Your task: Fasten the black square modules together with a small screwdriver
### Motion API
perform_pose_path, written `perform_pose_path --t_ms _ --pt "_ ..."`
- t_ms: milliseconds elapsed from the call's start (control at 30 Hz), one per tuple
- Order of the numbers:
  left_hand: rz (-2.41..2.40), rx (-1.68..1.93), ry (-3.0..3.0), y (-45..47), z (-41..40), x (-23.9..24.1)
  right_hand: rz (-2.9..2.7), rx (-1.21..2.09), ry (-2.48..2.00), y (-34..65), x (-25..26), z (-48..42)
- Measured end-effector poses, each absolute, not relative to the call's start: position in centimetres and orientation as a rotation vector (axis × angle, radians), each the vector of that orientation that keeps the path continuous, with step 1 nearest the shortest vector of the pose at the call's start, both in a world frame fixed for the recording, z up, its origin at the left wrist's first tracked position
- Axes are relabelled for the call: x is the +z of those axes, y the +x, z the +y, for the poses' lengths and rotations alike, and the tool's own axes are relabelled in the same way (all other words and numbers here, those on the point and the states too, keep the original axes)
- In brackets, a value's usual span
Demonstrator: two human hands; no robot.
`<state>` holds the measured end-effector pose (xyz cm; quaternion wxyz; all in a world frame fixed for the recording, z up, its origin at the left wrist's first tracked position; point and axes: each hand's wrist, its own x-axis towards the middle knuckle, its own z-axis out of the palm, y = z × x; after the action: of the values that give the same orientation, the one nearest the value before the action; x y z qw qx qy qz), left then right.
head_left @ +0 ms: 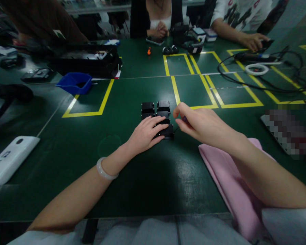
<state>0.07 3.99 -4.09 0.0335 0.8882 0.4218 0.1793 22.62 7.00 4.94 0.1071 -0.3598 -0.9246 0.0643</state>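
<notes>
Was set in a workroom, at a green table (73,136) marked off with yellow tape (107,97), opposite three people. Showed small black blocks (164,113) near the middle of the table, gathered in two side-by-side columns. Placed the left hand (145,131) palm down across the nearer blocks, with loosely parted fingers touching the tops and clamped on nothing. Held the right hand (195,119) just beside the right-hand column, with thumb and forefinger curled toward each other but apart at the tips; showed too little of the inner fingers to tell of any grip. Seemed, by judgement, already aligned at the far end, in level pairs; seemed less settled at the near end, with the closest visible block reaching slightly farther right. Hid part of the near end beneath the left hand, so gave no full count. Included also, apart from the blocks, a blue bin (72,85) and a pink cloth (226,170).
</notes>
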Motion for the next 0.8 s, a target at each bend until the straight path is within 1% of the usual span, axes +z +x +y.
perform_pose_path --t_ms 167,800 --pt "1.299 0.556 2.723 0.09 3.98 -4.05 -2.711 0.227 -1.06 22.62 4.99 6.98" --pt "1.311 0.513 2.747 0.07 3.97 -3.92 -2.713 0.172 -1.06 22.62 4.99 7.06"
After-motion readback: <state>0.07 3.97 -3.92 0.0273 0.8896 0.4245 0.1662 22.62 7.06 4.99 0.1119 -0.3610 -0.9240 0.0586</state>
